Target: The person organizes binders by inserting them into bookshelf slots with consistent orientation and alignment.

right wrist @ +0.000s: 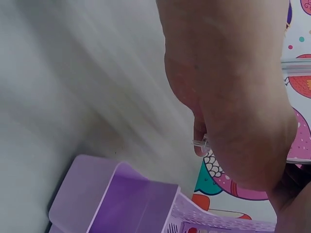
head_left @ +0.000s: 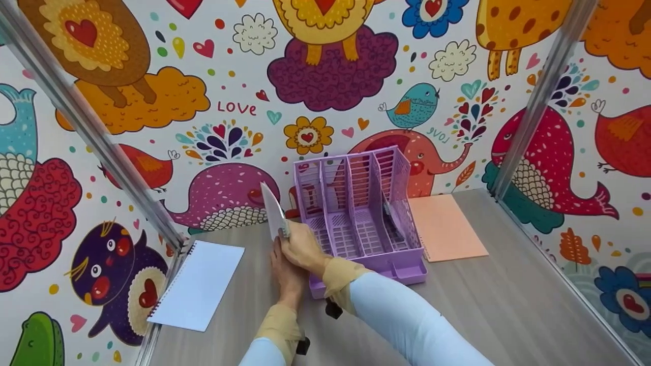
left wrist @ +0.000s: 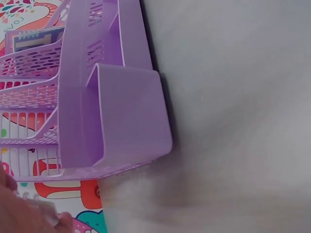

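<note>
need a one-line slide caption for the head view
Left hand and right hand hold a spiral notebook beside a purple rack, pale-blue notebook at left, peach notebook at right.

1. The far wall is white, printed with bright cartoons: a purple cloud, a blue bird, a purple whale, an orange-red elephant, and the word "LOVE".
2. The left wall carries a red cloud and a dark purple bird.
3. The right wall shows a red bird and a blue flower.
4. Metal posts stand at both far corners, left post and right post.
5. The surface is grey-brown with a wood grain, meeting the far wall.
6. Light is even, with soft shadows on the surface.
</note>
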Action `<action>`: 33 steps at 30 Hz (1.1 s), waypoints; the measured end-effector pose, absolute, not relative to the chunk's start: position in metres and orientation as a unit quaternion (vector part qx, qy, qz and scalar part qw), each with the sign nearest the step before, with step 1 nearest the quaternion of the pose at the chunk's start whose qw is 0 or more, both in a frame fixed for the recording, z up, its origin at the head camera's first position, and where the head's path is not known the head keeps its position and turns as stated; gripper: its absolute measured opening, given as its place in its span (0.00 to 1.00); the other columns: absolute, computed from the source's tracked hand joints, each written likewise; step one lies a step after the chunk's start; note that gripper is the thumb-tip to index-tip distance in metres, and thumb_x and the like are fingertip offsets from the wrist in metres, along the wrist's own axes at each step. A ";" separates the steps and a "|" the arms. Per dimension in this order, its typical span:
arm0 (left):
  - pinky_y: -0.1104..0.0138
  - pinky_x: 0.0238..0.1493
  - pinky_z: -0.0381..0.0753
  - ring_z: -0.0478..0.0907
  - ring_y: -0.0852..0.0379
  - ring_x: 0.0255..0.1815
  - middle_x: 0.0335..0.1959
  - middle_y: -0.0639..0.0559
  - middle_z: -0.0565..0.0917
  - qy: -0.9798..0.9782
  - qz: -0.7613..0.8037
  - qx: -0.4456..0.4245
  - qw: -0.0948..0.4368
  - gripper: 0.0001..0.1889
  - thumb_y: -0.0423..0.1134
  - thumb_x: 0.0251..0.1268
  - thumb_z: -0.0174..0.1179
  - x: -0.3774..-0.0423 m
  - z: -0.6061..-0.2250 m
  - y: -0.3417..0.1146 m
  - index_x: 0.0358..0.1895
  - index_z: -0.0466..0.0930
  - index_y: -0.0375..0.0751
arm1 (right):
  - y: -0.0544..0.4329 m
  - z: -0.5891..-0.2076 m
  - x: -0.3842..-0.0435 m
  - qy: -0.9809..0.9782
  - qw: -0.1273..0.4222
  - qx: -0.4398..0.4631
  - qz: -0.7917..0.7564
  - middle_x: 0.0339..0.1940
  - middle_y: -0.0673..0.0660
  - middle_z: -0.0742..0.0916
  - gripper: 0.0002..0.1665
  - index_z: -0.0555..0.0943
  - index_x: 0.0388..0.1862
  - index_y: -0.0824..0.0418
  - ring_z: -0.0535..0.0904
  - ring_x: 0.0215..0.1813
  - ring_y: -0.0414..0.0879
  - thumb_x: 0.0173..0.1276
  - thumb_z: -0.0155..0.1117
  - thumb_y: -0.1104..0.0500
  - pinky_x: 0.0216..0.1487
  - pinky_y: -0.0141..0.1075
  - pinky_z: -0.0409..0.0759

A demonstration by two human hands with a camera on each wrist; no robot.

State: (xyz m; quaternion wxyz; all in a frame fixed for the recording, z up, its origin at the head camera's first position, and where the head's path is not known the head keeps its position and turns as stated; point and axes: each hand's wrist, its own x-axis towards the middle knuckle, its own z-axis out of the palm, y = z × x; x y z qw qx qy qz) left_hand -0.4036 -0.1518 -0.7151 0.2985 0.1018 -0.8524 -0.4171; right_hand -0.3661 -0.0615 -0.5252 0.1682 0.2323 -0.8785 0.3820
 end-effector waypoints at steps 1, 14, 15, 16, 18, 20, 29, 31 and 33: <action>0.38 0.74 0.79 0.76 0.35 0.73 0.80 0.37 0.77 -0.853 -0.419 0.108 0.291 0.45 0.43 0.68 0.69 -0.407 -0.718 -0.151 0.88 0.62 0.47 | -0.060 -0.525 -0.367 -0.878 0.169 0.232 0.383 0.43 0.63 0.96 0.08 0.87 0.46 0.64 0.96 0.47 0.61 0.80 0.63 0.62 0.51 0.54 0.93; 0.34 0.71 0.79 0.81 0.29 0.67 0.64 0.29 0.84 -0.858 -0.463 0.080 0.210 0.33 0.37 0.68 0.70 -0.337 -0.617 -0.110 0.75 0.72 0.33 | -0.038 -0.522 -0.377 -0.875 0.173 0.208 0.402 0.43 0.63 0.96 0.09 0.88 0.50 0.64 0.95 0.46 0.62 0.79 0.63 0.64 0.50 0.55 0.92; 0.34 0.74 0.78 0.81 0.28 0.69 0.65 0.27 0.84 -0.857 -0.474 0.081 0.187 0.33 0.35 0.68 0.70 -0.332 -0.608 -0.108 0.75 0.72 0.32 | -0.036 -0.522 -0.378 -0.875 0.177 0.207 0.401 0.42 0.63 0.96 0.08 0.88 0.49 0.65 0.95 0.45 0.62 0.79 0.63 0.64 0.49 0.55 0.92; 0.35 0.75 0.78 0.81 0.29 0.69 0.65 0.28 0.84 -0.860 -0.474 0.086 0.170 0.32 0.35 0.70 0.69 -0.331 -0.604 -0.106 0.75 0.72 0.32 | -0.035 -0.522 -0.378 -0.874 0.181 0.206 0.401 0.42 0.63 0.95 0.08 0.87 0.48 0.65 0.94 0.44 0.62 0.79 0.63 0.64 0.49 0.55 0.92; 0.37 0.75 0.79 0.83 0.29 0.70 0.65 0.29 0.85 -0.864 -0.475 0.090 0.143 0.30 0.35 0.73 0.68 -0.333 -0.604 -0.105 0.74 0.73 0.32 | -0.031 -0.523 -0.378 -0.874 0.184 0.202 0.403 0.42 0.63 0.95 0.08 0.87 0.48 0.64 0.94 0.44 0.62 0.80 0.63 0.63 0.48 0.55 0.91; 0.40 0.70 0.84 0.87 0.33 0.66 0.61 0.34 0.89 -0.871 -0.463 0.085 0.143 0.26 0.40 0.74 0.68 -0.353 -0.638 -0.110 0.71 0.75 0.37 | -0.027 -0.524 -0.379 -0.872 0.182 0.195 0.410 0.44 0.64 0.96 0.09 0.88 0.50 0.65 0.94 0.46 0.62 0.81 0.63 0.62 0.51 0.56 0.92; 0.38 0.62 0.88 0.90 0.30 0.60 0.54 0.33 0.91 -0.896 -0.425 0.095 0.085 0.23 0.51 0.79 0.61 -0.406 -0.736 -0.124 0.62 0.80 0.34 | -0.004 -0.530 -0.384 -0.868 0.194 0.171 0.424 0.41 0.68 0.95 0.11 0.87 0.48 0.66 0.94 0.44 0.64 0.84 0.62 0.60 0.50 0.56 0.93; 0.38 0.64 0.87 0.89 0.29 0.62 0.56 0.30 0.91 -0.898 -0.421 0.103 0.072 0.25 0.51 0.79 0.59 -0.406 -0.736 -0.124 0.63 0.81 0.32 | 0.001 -0.533 -0.386 -0.863 0.207 0.172 0.427 0.40 0.68 0.95 0.10 0.87 0.46 0.67 0.94 0.43 0.64 0.83 0.62 0.61 0.49 0.56 0.93; 0.37 0.64 0.87 0.89 0.27 0.63 0.57 0.28 0.91 -0.898 -0.421 0.113 0.059 0.25 0.51 0.80 0.56 -0.406 -0.737 -0.124 0.61 0.81 0.31 | 0.005 -0.534 -0.387 -0.861 0.216 0.163 0.431 0.40 0.68 0.95 0.11 0.88 0.46 0.68 0.94 0.43 0.64 0.82 0.62 0.61 0.48 0.56 0.93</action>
